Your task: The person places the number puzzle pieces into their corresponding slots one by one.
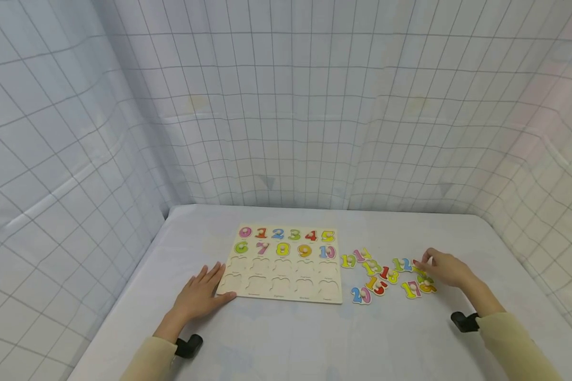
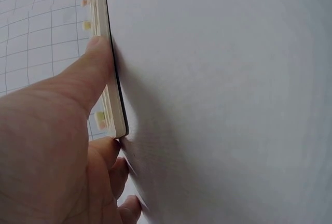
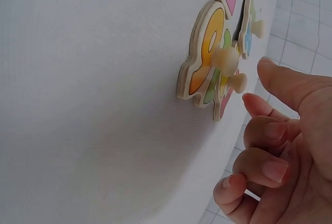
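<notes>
My left hand (image 1: 197, 295) rests at the left corner of a wooden number puzzle board (image 1: 279, 297), fingers spread along its side. In the left wrist view the thumb (image 2: 98, 60) presses on the board's edge. Pieces 0 to 10 sit in the two far rows; the two near rows show bare recesses. My right hand (image 1: 445, 267) hovers over the right end of the loose number pieces. In the right wrist view, thumb and index fingertip are apart, close to the knob (image 3: 237, 83) of a red and yellow piece (image 3: 224, 99). An orange and green piece (image 3: 205, 53) lies beside it.
Several loose pieces lie right of the board, some overlapping, among them a 20 (image 1: 361, 295), a 15 (image 1: 376, 286), a 13 (image 1: 389, 274) and a 12 (image 1: 403, 264). White cloth covers the table (image 1: 286, 344); a checked curtain (image 1: 305, 106) hangs behind and at both sides.
</notes>
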{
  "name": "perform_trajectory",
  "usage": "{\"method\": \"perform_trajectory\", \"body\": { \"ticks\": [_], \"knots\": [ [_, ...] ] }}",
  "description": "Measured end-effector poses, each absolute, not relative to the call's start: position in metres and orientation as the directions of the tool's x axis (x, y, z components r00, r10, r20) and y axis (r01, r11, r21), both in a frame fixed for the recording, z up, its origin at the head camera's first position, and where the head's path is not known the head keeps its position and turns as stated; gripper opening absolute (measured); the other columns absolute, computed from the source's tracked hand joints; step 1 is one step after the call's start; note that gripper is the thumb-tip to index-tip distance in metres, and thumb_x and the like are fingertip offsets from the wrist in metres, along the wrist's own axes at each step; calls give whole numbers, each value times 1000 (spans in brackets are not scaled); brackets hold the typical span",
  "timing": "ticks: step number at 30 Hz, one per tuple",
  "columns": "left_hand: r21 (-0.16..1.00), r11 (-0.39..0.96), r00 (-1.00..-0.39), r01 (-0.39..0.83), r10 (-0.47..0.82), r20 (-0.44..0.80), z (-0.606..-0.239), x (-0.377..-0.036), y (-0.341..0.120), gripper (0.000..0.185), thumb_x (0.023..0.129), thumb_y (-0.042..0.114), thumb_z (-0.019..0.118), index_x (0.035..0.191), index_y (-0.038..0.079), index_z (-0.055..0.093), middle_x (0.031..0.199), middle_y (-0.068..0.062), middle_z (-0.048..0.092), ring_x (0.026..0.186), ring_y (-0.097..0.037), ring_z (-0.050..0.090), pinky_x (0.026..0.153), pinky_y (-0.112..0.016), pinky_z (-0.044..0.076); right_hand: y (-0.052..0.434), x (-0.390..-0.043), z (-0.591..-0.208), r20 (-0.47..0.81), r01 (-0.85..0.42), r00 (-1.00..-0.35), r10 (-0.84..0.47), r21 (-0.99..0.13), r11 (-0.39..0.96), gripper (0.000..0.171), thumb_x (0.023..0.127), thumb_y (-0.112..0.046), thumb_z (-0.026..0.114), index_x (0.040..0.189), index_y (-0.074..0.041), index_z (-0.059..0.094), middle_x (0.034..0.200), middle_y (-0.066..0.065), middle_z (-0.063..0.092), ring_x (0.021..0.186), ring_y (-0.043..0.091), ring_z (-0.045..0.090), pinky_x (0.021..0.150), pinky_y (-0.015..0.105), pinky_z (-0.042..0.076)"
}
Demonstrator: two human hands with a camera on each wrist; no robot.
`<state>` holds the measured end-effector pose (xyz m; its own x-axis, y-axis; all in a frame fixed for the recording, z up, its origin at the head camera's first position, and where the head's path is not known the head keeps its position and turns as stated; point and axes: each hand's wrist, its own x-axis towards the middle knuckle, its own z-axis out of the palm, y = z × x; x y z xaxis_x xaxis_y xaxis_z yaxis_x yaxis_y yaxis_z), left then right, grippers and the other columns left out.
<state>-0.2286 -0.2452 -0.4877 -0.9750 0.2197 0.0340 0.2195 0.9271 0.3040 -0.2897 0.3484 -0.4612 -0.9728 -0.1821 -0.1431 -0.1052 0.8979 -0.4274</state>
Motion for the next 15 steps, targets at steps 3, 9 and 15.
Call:
{"method": "perform_trajectory", "body": {
  "ticks": [3, 9, 15],
  "knots": [
    [307, 927, -976, 215, 217, 30, -488, -228, -245, 90, 87, 63, 53, 146, -2, 31, 150, -21, 29, 136, -47, 18, 104, -65, 15, 348, -291, -465, -155, -117, -968, -198, -418, 901, 31, 95, -37, 57, 100, -6, 52, 73, 3, 47, 61, 18, 45, 52, 31, 34],
    [308, 928, -977, 210, 212, 28, -488, -229, -246, 90, 87, 62, 53, 147, -1, 31, 150, -20, 29, 137, -46, 17, 105, -64, 15, 345, -294, -468, -149, -160, -960, -237, -403, 901, 26, 96, -28, 58, 101, -4, 51, 71, 2, 48, 61, 17, 45, 52, 30, 35],
    [308, 926, -976, 216, 217, 31, -486, -228, -244, 89, 87, 61, 54, 146, -1, 31, 150, -20, 29, 137, -46, 18, 105, -64, 15, 346, -294, -468, -109, -220, -956, -270, -339, 915, 21, 96, -22, 58, 97, -2, 50, 68, 0, 48, 60, 15, 44, 52, 30, 35]
  ]
}}
